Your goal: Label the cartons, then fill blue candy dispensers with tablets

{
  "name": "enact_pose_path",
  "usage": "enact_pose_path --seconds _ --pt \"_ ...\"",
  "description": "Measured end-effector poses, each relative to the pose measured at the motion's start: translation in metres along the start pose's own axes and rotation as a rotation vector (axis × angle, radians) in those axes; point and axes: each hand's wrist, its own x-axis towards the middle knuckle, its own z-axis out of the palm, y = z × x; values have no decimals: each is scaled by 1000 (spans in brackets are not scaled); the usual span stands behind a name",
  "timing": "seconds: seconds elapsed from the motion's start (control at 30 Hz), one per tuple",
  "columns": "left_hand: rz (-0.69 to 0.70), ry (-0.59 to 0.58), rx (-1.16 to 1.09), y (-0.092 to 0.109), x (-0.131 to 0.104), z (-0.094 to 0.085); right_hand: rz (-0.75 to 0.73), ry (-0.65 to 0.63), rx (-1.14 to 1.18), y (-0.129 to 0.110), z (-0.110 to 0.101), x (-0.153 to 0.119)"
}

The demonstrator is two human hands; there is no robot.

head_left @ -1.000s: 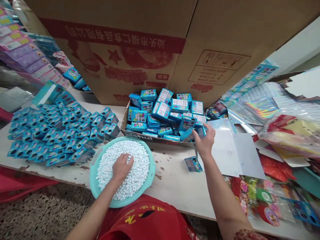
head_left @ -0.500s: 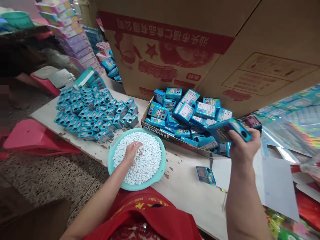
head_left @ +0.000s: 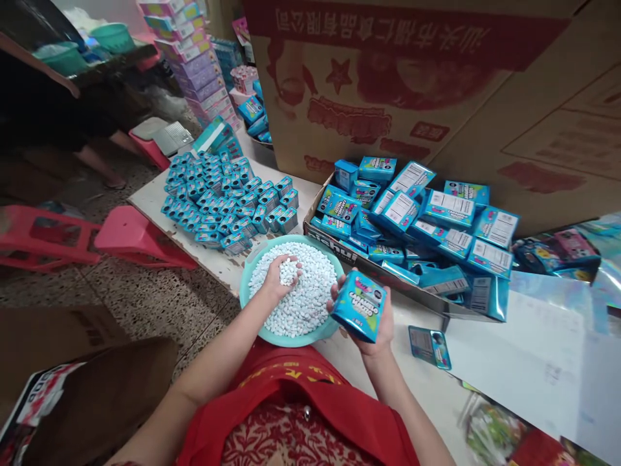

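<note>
A green basin [head_left: 251,260] full of small white pellets [head_left: 310,285] sits in front of me at the table's edge. My left hand [head_left: 279,277] is palm up over it, fingers curled round a small heap of the pellets. Just right of the basin, my right hand [head_left: 381,330] grips a blue printed box [head_left: 359,306], its broad printed face turned up. Behind, a long carton [head_left: 383,273] holds several similar blue boxes [head_left: 446,208]. Many small blue packs [head_left: 213,194] stand close together at the left. One blue pack [head_left: 429,347] lies alone on the table.
A large brown carton [head_left: 349,84] rises behind the table [head_left: 310,188]. White sheets [head_left: 524,336] lie at the right. Pink stools [head_left: 133,236] and a standing person [head_left: 48,110] are at the left, near stacked coloured boxes [head_left: 194,68].
My right hand has come from over the long carton to beside the basin with the blue box. My left hand has turned up and lifted pellets. The view has shifted left.
</note>
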Motion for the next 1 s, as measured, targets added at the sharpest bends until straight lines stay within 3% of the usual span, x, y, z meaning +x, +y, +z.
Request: enact_pose_path --seconds 0.2,0.3,0.43,0.5,0.63,0.73,0.87,1.0 --pt "-2 -32 -22 -6 1 -4 151 -63 51 18 -5 5" --pt "-5 -18 -23 -8 1 -6 159 7 -5 16 -13 9" --pt "-19 -42 -12 -4 -6 -2 -53 210 -283 5 -13 7" --pt "-7 -83 -9 0 -16 6 -169 253 -501 1 -8 4" --pt "109 -203 -13 7 -46 31 -459 235 -1037 7 7 5" --pt "278 -227 -7 5 -65 50 -689 192 -1355 20 15 12" --pt "518 -157 55 -7 -70 59 -845 132 -1545 32 19 21" --pt "603 -120 52 -13 -66 58 -889 118 -1606 33 22 22"
